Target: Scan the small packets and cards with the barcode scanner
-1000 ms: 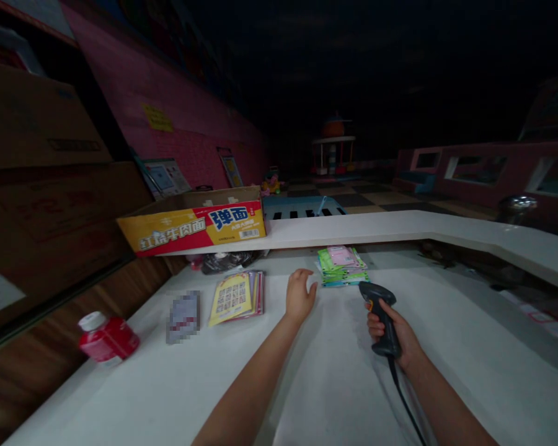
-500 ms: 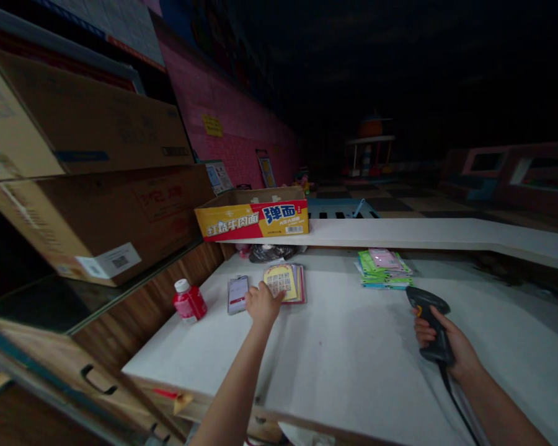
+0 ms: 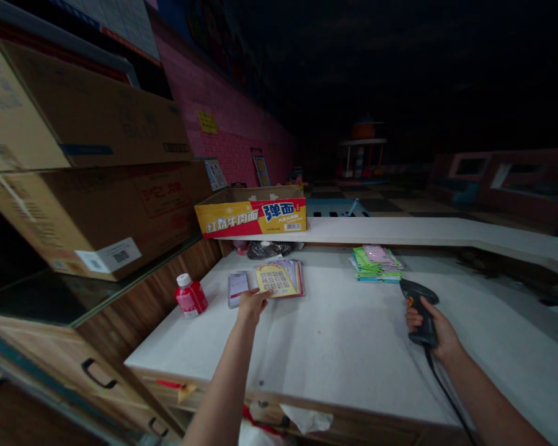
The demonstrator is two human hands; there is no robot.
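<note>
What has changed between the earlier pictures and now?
The left hand has moved left, from near the green-and-pink packet stack to the yellow printed card; its grip is unclear. The right hand still holds the black handheld scanner; the red white-capped bottle stayed.

The left forearm point(image 3: 223, 384) is stretched forward and the left hand point(image 3: 252, 303) is held low, its back turned upward. The right forearm point(image 3: 488, 393) is angled inward from the lower right; the right hand point(image 3: 434, 328) is clenched, its fingers point(image 3: 414, 318) curled.
</note>
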